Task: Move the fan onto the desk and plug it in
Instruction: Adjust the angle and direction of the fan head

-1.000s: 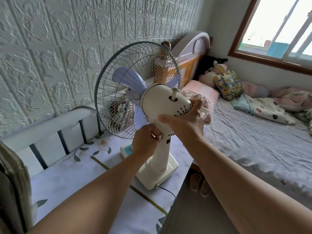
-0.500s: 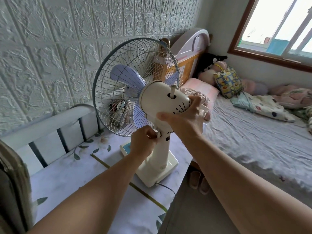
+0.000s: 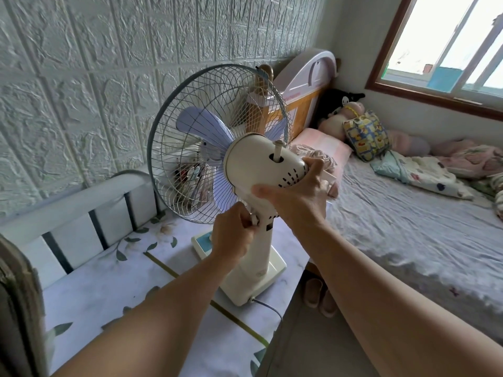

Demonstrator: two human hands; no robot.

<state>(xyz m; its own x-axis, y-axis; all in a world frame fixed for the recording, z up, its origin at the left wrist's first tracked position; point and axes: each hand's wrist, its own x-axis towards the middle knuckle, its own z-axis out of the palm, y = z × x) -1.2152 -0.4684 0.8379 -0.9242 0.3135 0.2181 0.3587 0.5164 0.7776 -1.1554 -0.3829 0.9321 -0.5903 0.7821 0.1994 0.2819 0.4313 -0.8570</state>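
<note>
As gripped: cream, blue-bladed fan (image 3: 261,170).

Head-worn view, forward and down, close over the desk (image 3: 114,289)

No legible text on the fan (image 3: 261,170) or elsewhere.

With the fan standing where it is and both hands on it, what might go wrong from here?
1. The fan has its base close to the desk edge on the bed side; a push from the right hand on the motor housing could tip it off.
2. The cord drops over that edge and could snag.
3. The left hand grips the neck knob near the wire guard.
</note>
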